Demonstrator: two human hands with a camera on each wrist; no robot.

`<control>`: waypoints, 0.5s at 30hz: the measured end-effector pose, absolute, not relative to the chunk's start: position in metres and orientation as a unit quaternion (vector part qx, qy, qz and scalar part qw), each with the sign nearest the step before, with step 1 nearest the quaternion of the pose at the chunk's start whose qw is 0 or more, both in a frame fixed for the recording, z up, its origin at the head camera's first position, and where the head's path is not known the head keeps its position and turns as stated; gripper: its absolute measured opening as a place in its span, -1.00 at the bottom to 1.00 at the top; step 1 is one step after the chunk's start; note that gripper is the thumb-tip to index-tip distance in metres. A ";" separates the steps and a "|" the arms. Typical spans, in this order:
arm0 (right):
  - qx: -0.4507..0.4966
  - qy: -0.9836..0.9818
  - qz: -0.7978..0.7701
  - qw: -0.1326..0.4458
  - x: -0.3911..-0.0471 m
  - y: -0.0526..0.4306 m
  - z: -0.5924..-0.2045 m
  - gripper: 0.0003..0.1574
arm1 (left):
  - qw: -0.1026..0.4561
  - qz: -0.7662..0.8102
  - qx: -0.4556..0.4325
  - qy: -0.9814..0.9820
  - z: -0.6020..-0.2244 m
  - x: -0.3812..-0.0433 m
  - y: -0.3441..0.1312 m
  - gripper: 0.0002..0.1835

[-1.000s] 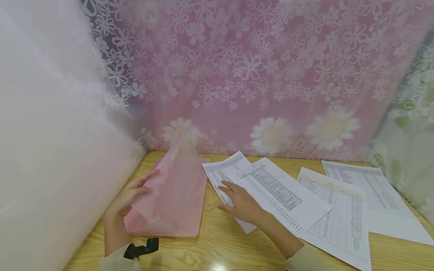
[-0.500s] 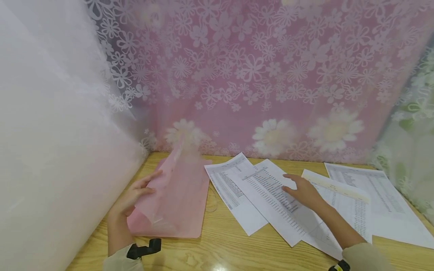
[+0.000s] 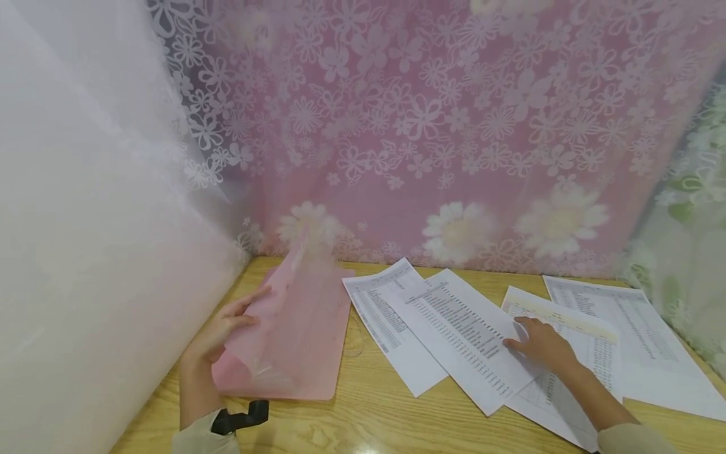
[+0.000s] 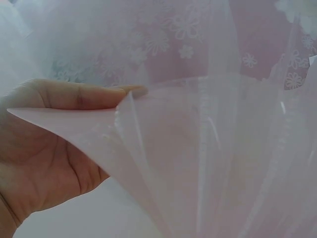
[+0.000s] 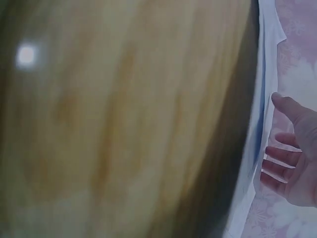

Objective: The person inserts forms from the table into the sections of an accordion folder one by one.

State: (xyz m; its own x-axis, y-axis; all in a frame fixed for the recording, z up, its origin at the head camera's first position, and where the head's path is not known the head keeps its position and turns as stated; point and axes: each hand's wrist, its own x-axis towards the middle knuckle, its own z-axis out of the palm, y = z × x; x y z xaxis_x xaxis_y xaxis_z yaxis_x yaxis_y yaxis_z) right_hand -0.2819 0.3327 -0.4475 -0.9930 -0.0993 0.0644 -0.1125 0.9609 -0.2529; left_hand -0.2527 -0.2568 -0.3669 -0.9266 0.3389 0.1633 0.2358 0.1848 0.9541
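Observation:
My left hand (image 3: 218,328) grips the lifted pink cover of a folder (image 3: 334,353), thumb and fingers on either side of it. Clear plastic sleeves (image 4: 233,148) fan out beside that cover in the left wrist view. Over on the right, my right hand (image 3: 541,345) has its relaxed fingers on a printed sheet (image 3: 454,334) near its right edge, where it overlaps a sheet with a yellowish header band (image 3: 567,318). Seen from the right wrist, the thumb and fingers of the right hand (image 5: 297,158) are spread along the paper edges.
Another printed sheet (image 3: 386,315) lies partly under the middle one. A further sheet (image 3: 669,372) is at the far right of the wooden table (image 3: 317,429). A thin loop (image 3: 356,343) lies beside the folder. Floral curtains (image 3: 386,157) close off the back and sides.
My right hand has moved right, from the leftmost sheet across to the middle sheet's right edge. The middle sheet has shifted slightly. My left hand keeps holding the folder's cover.

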 end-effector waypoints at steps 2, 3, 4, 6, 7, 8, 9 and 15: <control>0.051 -0.991 0.123 0.027 -0.283 0.333 -0.450 0.00 | 0.042 0.611 0.184 0.769 -0.367 -0.252 -0.257 -0.41; 0.051 -0.991 0.120 0.028 -0.283 0.332 -0.450 0.00 | 0.041 0.611 0.182 0.769 -0.368 -0.252 -0.257 -0.41; 0.053 -0.991 0.118 0.032 -0.283 0.332 -0.451 -0.01 | 0.042 0.613 0.181 0.768 -0.368 -0.252 -0.258 -0.41; 0.057 -0.991 0.117 0.037 -0.283 0.331 -0.451 -0.04 | 0.044 0.617 0.180 0.765 -0.368 -0.251 -0.258 -0.40; 0.056 -0.991 0.116 0.040 -0.283 0.331 -0.450 -0.07 | 0.044 0.619 0.181 0.763 -0.368 -0.251 -0.258 -0.40; 0.055 -0.991 0.117 0.042 -0.283 0.330 -0.450 -0.09 | 0.045 0.620 0.181 0.762 -0.368 -0.252 -0.258 -0.40; 0.055 -0.990 0.120 0.044 -0.282 0.330 -0.448 -0.13 | 0.045 0.620 0.182 0.762 -0.369 -0.252 -0.258 -0.40; 0.048 -0.984 0.165 0.053 -0.277 0.330 -0.442 -0.44 | 0.049 0.621 0.184 0.760 -0.368 -0.252 -0.257 -0.40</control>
